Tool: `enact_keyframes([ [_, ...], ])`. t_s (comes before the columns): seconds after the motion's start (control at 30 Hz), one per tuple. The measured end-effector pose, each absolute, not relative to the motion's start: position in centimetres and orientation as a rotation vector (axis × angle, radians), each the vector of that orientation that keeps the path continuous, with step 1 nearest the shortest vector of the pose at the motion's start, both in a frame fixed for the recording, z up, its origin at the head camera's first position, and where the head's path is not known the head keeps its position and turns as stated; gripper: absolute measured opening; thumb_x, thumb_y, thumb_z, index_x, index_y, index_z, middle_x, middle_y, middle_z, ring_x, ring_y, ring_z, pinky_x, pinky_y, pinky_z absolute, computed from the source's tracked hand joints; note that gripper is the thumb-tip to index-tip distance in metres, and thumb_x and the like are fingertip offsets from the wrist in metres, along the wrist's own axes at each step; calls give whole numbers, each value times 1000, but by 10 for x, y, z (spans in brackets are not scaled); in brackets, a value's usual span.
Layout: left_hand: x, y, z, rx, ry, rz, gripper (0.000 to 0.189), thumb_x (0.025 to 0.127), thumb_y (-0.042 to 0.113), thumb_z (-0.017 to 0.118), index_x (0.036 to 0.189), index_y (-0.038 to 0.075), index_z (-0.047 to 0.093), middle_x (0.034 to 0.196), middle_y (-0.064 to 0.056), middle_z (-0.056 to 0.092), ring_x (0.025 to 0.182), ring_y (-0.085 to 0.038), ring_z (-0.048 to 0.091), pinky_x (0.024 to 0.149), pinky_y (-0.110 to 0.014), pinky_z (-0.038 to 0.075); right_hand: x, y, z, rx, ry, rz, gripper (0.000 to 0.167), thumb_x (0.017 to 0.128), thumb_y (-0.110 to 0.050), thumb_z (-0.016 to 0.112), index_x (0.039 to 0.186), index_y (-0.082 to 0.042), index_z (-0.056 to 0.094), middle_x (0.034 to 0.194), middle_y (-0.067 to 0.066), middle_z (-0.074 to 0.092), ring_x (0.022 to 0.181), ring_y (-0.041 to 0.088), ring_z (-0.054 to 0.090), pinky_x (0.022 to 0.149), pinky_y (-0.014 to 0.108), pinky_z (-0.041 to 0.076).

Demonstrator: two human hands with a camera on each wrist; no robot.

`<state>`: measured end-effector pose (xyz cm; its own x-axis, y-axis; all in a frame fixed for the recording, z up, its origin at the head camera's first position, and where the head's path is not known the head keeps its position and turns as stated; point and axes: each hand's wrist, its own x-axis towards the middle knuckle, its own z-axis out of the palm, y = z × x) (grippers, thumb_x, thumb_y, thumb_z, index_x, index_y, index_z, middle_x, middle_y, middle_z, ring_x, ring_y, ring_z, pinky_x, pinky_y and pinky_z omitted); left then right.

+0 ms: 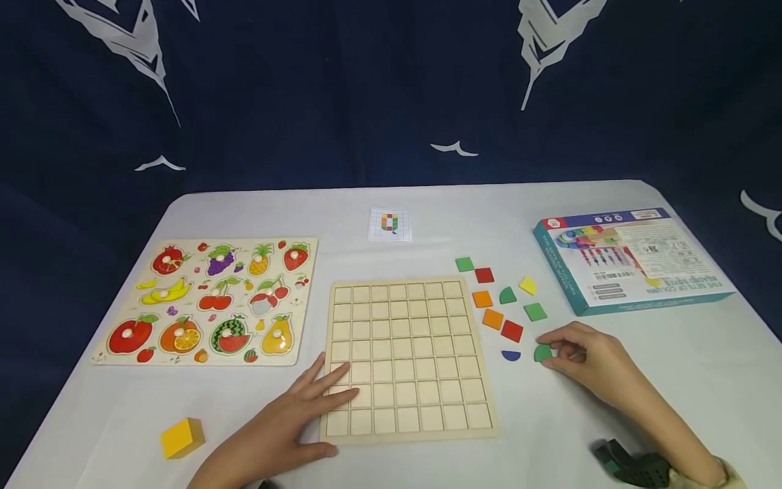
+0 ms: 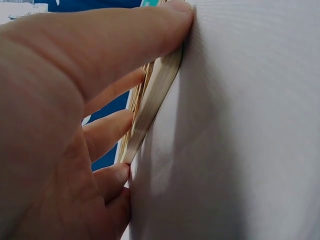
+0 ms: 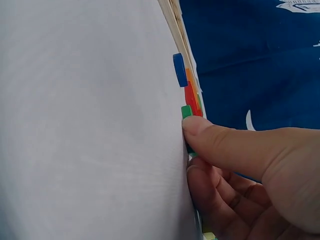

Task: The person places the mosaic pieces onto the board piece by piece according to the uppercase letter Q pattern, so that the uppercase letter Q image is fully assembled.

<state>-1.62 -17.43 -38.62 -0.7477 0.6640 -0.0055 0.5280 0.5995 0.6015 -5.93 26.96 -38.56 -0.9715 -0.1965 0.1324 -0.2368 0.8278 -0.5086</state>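
Observation:
My left hand [image 1: 284, 421] lies with spread, straight fingers on the left edge of a wooden grid board [image 1: 408, 436]. The left wrist view shows its thumb [image 2: 125, 32] along the board's side [image 2: 155, 100]. To the right of the board, my right hand [image 1: 589, 356] pinches a green quarter-circle tile [image 1: 542, 352] low at the tabletop. Thumb and bent forefinger are at that tile [image 3: 186, 111] in the right wrist view. Close by lie a blue half-circle tile [image 1: 510, 355], a red square tile [image 1: 512, 331] and a green square tile [image 1: 535, 312].
Orange tiles [image 1: 482, 299], a yellow tile [image 1: 528, 285] and others lie beside the board. A pattern card [image 1: 400, 231] is behind it. The fruit puzzle [image 1: 198, 305] lies left, a yellow block [image 1: 182, 438] front left, and a flat box [image 1: 641, 261] at the back right.

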Motion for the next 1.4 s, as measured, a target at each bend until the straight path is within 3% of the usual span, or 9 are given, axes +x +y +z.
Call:
enact_keyframes([
  [0.37,-15,-178,-386,989,2602,878,75,73,24,79,140,28,46,152,6,22,140,-29,5,94,-51,39,-63,265,-384,405,-2964,829,33,66,0,82,90,-11,63,77,-4,51,67,13,47,57,21,45],
  [0.57,-19,-177,-385,989,2570,866,74,75,24,78,141,28,44,153,6,20,140,-28,2,94,-50,40,-62,268,-383,393,-2949,867,29,69,2,79,89,-14,65,80,-6,60,68,11,51,59,21,48],
  [0.77,-20,-174,-386,958,2525,911,73,74,23,79,139,27,47,153,6,20,140,-27,1,97,-51,37,-60,260,-373,351,-2902,943,30,70,5,77,94,-9,67,87,1,66,74,17,59,63,18,50],
  [1.03,-19,-175,-388,947,2538,921,73,73,22,80,139,27,47,153,6,20,140,-27,0,97,-51,36,-75,211,-351,553,-2800,1429,20,81,7,68,97,-3,60,85,5,66,70,16,66,57,29,54],
  [1.17,-19,-176,-389,946,2535,928,73,74,23,79,139,26,47,153,5,19,140,-27,-1,98,-51,36,-87,179,-352,697,-2693,1561,21,79,8,69,96,0,62,82,3,64,70,18,65,62,28,54],
  [1.4,-19,-175,-388,940,2532,920,72,74,22,79,139,26,48,153,6,19,140,-27,-1,99,-51,34,-95,126,-360,850,-2707,1672,15,81,-1,71,95,-5,68,77,-3,62,69,16,61,64,26,53],
])
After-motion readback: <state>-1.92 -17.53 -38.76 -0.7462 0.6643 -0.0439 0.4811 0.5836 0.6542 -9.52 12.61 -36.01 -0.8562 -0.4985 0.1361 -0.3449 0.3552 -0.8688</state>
